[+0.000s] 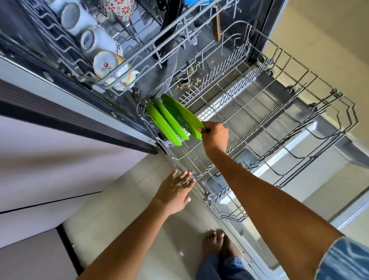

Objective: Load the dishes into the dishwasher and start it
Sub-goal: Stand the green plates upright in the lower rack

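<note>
Where the lower rack (pixel 263 130) is pulled out over the open dishwasher door (pixel 317 144), three green plates (pixel 171 120) stand on edge in a row at its back left corner. The right hand (pixel 215 136) pinches the near rim of the plate furthest right, fingers curled round the edge. The left hand (pixel 175 194) is spread flat with straight fingers, its fingertips touching the rack's front left rim. Most of the rack's wire slots are bare, and bits of food lie on the dishwasher floor behind it. Above, the upper rack (pixel 127 60) holds a row of white mugs (pixel 87 33) lying upside down, a red-flowered cup (pixel 119 3), something blue and a wooden handle (pixel 216 28). Pale cupboard fronts (pixel 42 166) run along the left, and bare feet (pixel 215 243) stand on the tiled floor (pixel 118 211).
</note>
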`<state>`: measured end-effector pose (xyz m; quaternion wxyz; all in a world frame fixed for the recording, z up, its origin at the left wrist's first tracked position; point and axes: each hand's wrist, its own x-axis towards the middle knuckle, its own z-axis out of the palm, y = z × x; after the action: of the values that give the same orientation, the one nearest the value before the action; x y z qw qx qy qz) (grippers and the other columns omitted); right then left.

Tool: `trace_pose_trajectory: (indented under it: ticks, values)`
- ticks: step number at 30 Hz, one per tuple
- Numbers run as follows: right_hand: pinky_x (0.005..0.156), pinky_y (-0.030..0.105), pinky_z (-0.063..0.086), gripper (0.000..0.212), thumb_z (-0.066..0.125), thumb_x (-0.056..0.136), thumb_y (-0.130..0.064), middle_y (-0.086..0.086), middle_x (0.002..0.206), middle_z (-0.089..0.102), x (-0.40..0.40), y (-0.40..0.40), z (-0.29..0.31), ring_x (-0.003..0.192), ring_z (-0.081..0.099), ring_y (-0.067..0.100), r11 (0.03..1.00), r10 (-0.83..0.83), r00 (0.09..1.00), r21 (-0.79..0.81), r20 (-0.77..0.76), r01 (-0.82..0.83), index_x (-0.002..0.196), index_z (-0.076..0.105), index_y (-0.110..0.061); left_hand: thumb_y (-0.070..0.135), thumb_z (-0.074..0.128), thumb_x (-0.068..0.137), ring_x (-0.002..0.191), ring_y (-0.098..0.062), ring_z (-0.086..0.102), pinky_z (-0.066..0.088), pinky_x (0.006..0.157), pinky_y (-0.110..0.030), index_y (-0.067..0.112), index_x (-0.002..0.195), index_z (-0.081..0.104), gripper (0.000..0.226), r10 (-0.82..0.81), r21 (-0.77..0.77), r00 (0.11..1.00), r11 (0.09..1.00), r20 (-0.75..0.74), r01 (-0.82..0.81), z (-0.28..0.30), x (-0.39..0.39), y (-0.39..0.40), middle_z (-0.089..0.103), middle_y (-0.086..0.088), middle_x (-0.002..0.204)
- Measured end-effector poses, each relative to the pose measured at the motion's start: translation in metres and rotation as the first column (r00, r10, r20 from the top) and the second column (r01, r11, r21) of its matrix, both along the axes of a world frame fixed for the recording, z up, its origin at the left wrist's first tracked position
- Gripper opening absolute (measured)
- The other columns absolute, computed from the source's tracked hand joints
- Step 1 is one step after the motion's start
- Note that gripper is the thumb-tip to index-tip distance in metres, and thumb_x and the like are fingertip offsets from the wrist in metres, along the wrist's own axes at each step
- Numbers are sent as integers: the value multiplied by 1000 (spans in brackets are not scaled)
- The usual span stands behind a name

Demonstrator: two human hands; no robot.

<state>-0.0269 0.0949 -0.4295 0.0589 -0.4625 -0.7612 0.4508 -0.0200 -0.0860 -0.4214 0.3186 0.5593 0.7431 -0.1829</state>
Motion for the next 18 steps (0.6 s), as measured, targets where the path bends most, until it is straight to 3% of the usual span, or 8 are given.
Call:
trace_pose_trajectory:
  ticks: [4, 7, 9, 11, 14, 18]
  values:
    - [62, 28, 36, 31, 43, 81, 9, 11, 68, 51, -5, -5, -8, 64, 45, 27, 989, 145, 989, -18, 35, -144, 82, 65, -14, 36, 37, 101, 147, -18, 0, -4, 116, -37, 15, 153, 9, 63, -2, 4, 1000, 1000, 3, 2, 1, 0, 0, 2, -7, 160]
    - [82, 32, 47, 48, 42, 82, 9, 18, 105, 63, -5, -9, -22, 91, 61, 33, 952, 307, 940, -49, 149, -303, 119, 62, -13, 35, 37, 101, 147, -18, 1, -4, 116, -37, 15, 153, 10, 62, -4, 0, 1000, 1000, 3, 4, 1, -2, -1, 3, -7, 160]
    - [85, 33, 48, 46, 43, 88, 3, 17, 115, 62, -2, -7, -26, 98, 62, 32, 937, 349, 913, -48, 211, -347, 129, 55, -14, 35, 37, 101, 147, -18, 1, -4, 116, -37, 14, 153, 10, 62, -5, 7, 1000, 1000, 1, 5, 0, -1, -2, 3, -7, 160]
    - [86, 36, 50, 40, 46, 92, -3, 16, 120, 61, 5, -6, -18, 99, 62, 32, 927, 362, 908, 25, 213, -375, 130, 54, -14, 35, 38, 101, 147, -19, 2, -3, 116, -37, 14, 152, 11, 62, 10, 21, 1000, 1000, 3, -10, 1, 0, -2, 4, -7, 160]
    - [82, 40, 55, 40, 48, 88, 5, 14, 117, 64, 36, -13, 6, 90, 66, 29, 931, 317, 948, 175, 39, -319, 123, 59, -10, 34, 36, 101, 146, -18, 5, -2, 116, -36, 14, 151, 17, 57, 85, 78, 996, 993, 6, -85, 7, 3, -3, 9, -7, 159]
    - [69, 24, 54, 28, 55, 84, 9, 9, 102, 70, 99, -34, 47, 75, 68, 19, 918, 303, 946, 302, -113, -258, 104, 68, -6, 30, 43, 99, 144, -21, 21, 7, 116, -35, 12, 143, 41, 47, 288, 288, 957, 914, 35, -285, 30, 14, -11, 28, -8, 154]
